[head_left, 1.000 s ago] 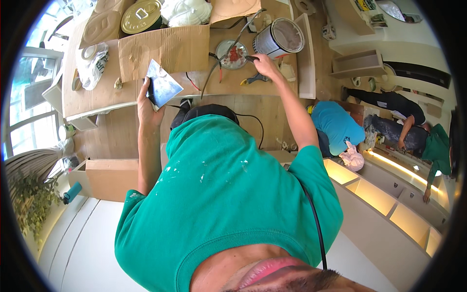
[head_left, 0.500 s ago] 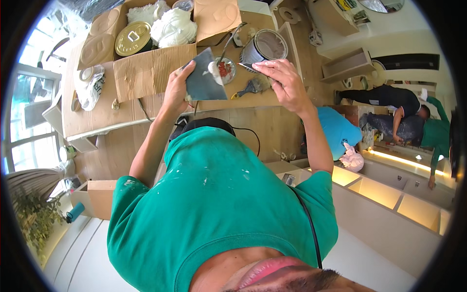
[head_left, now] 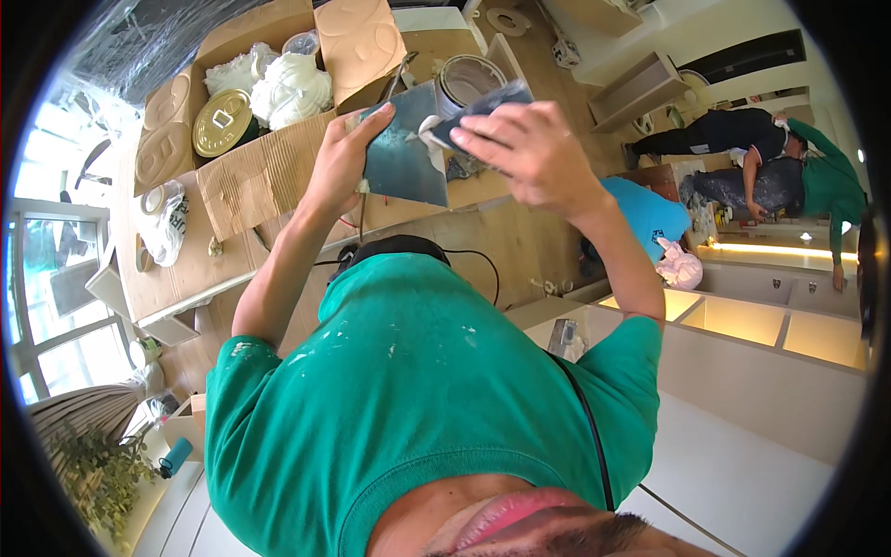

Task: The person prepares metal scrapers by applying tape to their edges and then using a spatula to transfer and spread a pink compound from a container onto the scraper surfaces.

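**Paste (head_left: 430, 130) between plate (head_left: 408, 162) and scraper (head_left: 497, 104)**

A person in a green shirt (head_left: 418, 371) works at a cluttered counter (head_left: 172, 290). The left hand (head_left: 341, 160) is clamped on the left side of the thin, dark plate, thumb over its upper face. The right hand (head_left: 543, 158) is closed round the dark scraper, which is tilted; fingers and blur hide part of it. The hands are apart, joined only through the tools. The plate is held up off the counter, in front of the body, and the white paste clings near its right edge, where the scraper's lower end seems to touch it.

The step in hand looks like gathering or turning the paste with the scraper. The next move, as far as one can judge, calls for a firm left grip, the plate kept near level so nothing slides off, and the scraper drawn in close against its face.

Beyond the plate stands an open bucket (head_left: 471, 80), partly covered by the tools. To the left sits a box (head_left: 264, 181) with a gold-lidded tin (head_left: 223, 123) and white bundles (head_left: 291, 91). Off to the right, a person in blue (head_left: 652, 218) bends low near lit shelves (head_left: 733, 320).
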`<act>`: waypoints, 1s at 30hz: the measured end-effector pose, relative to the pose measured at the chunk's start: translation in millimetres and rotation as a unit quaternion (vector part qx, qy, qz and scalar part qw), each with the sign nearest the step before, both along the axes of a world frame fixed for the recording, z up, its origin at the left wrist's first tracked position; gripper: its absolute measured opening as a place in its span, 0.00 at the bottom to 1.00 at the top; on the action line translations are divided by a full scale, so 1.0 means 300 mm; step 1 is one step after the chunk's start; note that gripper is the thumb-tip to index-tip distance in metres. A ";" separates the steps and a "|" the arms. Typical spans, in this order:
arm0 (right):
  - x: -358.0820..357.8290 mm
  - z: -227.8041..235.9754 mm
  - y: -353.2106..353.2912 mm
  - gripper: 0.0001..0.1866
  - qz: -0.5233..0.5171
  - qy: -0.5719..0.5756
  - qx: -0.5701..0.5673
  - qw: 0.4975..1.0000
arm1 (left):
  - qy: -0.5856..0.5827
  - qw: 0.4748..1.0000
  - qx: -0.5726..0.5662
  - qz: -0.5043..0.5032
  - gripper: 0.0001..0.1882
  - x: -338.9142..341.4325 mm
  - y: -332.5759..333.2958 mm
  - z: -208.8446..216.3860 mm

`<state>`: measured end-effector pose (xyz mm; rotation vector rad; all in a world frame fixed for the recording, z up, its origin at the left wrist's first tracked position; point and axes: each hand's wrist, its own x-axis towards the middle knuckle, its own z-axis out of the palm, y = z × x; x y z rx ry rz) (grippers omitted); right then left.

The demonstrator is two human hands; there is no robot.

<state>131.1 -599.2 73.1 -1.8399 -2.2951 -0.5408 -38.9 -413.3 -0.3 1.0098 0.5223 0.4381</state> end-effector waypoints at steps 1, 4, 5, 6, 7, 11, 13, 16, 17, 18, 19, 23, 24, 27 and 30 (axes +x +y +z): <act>-0.002 0.008 -0.005 0.24 0.000 0.002 -0.014 1.000 | 0.005 1.000 0.017 0.002 0.16 -0.001 0.006 0.020; 0.007 0.064 -0.027 0.26 -0.016 -0.013 -0.013 1.000 | -0.007 0.998 0.064 -0.024 0.18 0.015 0.025 0.001; 0.001 0.072 -0.012 0.25 -0.015 -0.004 -0.013 1.000 | -0.004 0.997 0.076 -0.035 0.18 0.016 0.019 0.016; -0.007 0.074 0.011 0.25 -0.015 0.005 -0.013 1.000 | -0.011 0.998 0.058 -0.008 0.18 0.016 0.003 0.040; -0.008 0.079 0.028 0.25 -0.014 0.011 -0.010 1.000 | -0.017 0.998 0.052 0.009 0.18 0.020 -0.001 0.057; 0.001 0.128 0.013 0.25 -0.021 -0.028 0.020 0.999 | -0.032 0.999 0.030 0.029 0.17 0.017 0.008 0.063; 0.003 0.138 0.036 0.25 -0.010 0.009 0.014 1.000 | -0.039 0.999 0.024 0.020 0.17 0.011 0.020 0.058; -0.002 0.129 0.016 0.25 0.005 0.029 -0.013 0.999 | 0.009 0.998 -0.006 0.061 0.18 0.007 0.023 0.059; -0.001 0.140 0.027 0.25 0.009 0.025 0.015 1.000 | -0.007 0.998 -0.036 0.050 0.18 0.009 0.027 0.054; -0.002 0.151 0.042 0.25 0.012 0.021 0.043 0.999 | -0.023 0.997 -0.067 0.039 0.19 0.012 0.032 0.049; -0.010 0.153 0.048 0.25 0.010 0.018 0.072 0.997 | -0.038 0.994 -0.096 0.022 0.19 0.015 0.034 0.051; -0.013 0.146 -0.008 0.22 0.000 0.029 0.026 0.999 | -0.052 0.993 -0.103 -0.038 0.16 0.012 0.030 0.020; -0.006 0.158 -0.021 0.24 0.002 0.021 0.037 0.999 | -0.036 0.994 -0.094 -0.038 0.16 0.013 0.033 0.010; -0.028 0.122 -0.003 0.23 0.025 0.058 0.147 0.987 | -0.062 0.983 -0.164 -0.046 0.16 0.055 -0.018 0.070; -0.004 -0.019 0.004 0.23 0.045 0.075 0.214 0.973 | -0.080 0.974 -0.204 -0.056 0.16 0.090 -0.065 0.107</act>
